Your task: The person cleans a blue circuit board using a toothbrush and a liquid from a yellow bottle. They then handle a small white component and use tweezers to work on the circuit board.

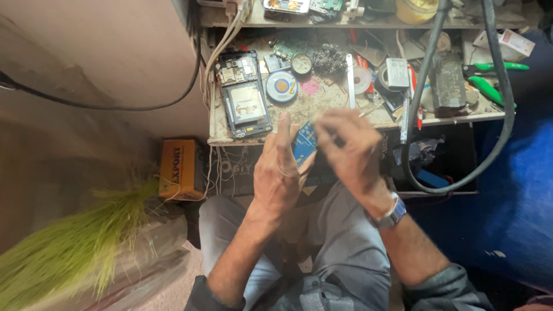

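My left hand grips a small blue circuit board by its lower edge, in front of the workbench edge and above my lap. My right hand, with a wristwatch, is blurred and curls over the board's right side, fingers touching it. Whether it pinches a tool I cannot tell. Both hands hover above my grey trousers.
A cluttered workbench carries an opened phone, a round solder tin, tweezers, tape rolls and green-handled pliers. Thick black cables loop at right. An orange box and a green broom lie at left.
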